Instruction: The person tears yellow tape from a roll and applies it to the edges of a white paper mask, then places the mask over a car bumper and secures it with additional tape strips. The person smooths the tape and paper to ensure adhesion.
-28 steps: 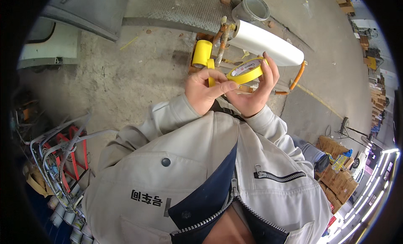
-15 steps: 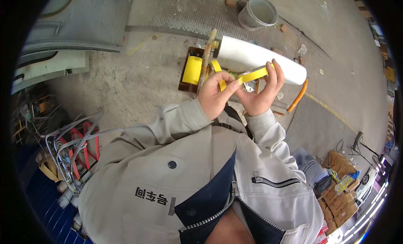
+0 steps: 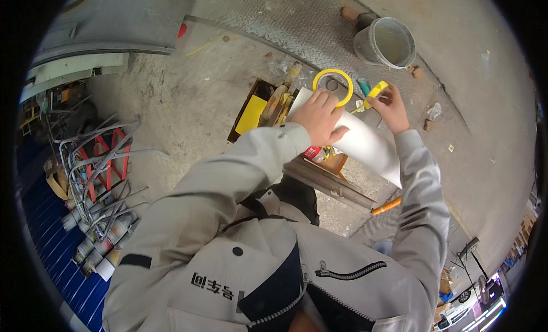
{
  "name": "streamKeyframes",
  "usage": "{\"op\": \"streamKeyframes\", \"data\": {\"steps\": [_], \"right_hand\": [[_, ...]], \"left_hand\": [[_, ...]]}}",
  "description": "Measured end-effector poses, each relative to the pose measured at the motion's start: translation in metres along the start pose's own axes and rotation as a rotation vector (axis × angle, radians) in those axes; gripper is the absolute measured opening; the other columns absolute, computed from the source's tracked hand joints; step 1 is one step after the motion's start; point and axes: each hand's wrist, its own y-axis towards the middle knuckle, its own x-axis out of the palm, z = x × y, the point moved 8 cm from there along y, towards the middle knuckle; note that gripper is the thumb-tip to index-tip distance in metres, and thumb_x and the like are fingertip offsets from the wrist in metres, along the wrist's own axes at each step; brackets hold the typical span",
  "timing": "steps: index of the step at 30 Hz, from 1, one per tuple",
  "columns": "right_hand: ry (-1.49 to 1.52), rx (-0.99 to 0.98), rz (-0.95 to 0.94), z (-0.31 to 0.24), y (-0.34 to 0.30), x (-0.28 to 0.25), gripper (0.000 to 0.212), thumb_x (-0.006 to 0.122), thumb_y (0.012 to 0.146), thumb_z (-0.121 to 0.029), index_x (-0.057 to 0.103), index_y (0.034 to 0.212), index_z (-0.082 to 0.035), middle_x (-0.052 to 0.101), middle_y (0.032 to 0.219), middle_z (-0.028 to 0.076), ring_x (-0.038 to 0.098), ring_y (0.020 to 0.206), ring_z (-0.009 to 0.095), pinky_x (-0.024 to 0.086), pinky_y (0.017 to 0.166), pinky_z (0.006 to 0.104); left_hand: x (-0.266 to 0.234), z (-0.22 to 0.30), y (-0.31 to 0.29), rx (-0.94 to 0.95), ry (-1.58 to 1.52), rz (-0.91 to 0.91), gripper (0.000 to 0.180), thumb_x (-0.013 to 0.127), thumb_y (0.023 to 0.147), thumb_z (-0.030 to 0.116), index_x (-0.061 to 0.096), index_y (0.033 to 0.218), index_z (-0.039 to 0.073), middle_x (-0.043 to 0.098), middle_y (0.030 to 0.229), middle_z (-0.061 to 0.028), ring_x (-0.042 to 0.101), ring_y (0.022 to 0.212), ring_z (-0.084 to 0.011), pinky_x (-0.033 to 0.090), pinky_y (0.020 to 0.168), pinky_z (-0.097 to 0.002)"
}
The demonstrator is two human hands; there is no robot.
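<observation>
My left hand is bent over the near-left part of a long white roll, thumb stretched across it. At its fingertips a thin ring of yellow tape stands out flat; the fingers cover the ring's near side and seem to grip it. My right hand, raised beyond the white roll, pinches a second piece of yellow tape, seen nearly edge-on. Whether that is a whole roll cannot be made out. A thin yellowish strip shows just below it.
Under the white roll sits a brown box holding a yellow block and small items. A metal beam and an orange bar lie nearer me. Farther off stands a grey bucket. Metal frames crowd the left.
My hands have separated: the left came down over the white roll, the right moved farther right with the other piece of tape. The ring at my left hand now shows its round face.
</observation>
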Motion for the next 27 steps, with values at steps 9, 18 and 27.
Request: {"op": "streamKeyframes", "data": {"steps": [9, 18, 27], "right_hand": [[-0.008, -0.026, -0.838, 0.096, 0.088, 0.204, 0.09, 0.092, 0.084, -0.032, 0.051, 0.159, -0.002, 0.07, 0.137, 0.017, 0.07, 0.118, 0.027, 0.057, 0.101, 0.0393], [0.407, -0.079, -0.595, 0.095, 0.05, 0.287, 0.088, 0.088, 0.09, -0.017, 0.045, 0.165, -0.003, 0.069, 0.141, 0.016, 0.068, 0.126, 0.026, 0.055, 0.109, 0.0391], [0.424, 0.024, -0.629, 0.103, 0.036, 0.31, 0.09, 0.083, 0.095, -0.001, 0.037, 0.172, -0.003, 0.068, 0.145, 0.015, 0.064, 0.137, 0.024, 0.052, 0.117, 0.0385]], "left_hand": [[0.009, -0.016, 0.025, -0.19, -0.183, -0.138, 0.043, 0.075, 0.092, 0.047, 0.075, 0.094, 0.004, 0.062, 0.105, -0.0183, 0.06, 0.108, -0.0387, 0.048, 0.103, -0.0502], [0.013, -0.01, 0.027, -0.242, -0.286, -0.133, 0.041, 0.078, 0.089, 0.045, 0.073, 0.09, 0.004, 0.06, 0.098, -0.0154, 0.062, 0.105, -0.0374, 0.048, 0.106, -0.0472], [0.016, -0.006, 0.034, -0.256, -0.275, -0.207, 0.041, 0.077, 0.089, 0.045, 0.072, 0.088, 0.005, 0.06, 0.099, -0.0154, 0.063, 0.106, -0.0376, 0.048, 0.109, -0.0479]]}}
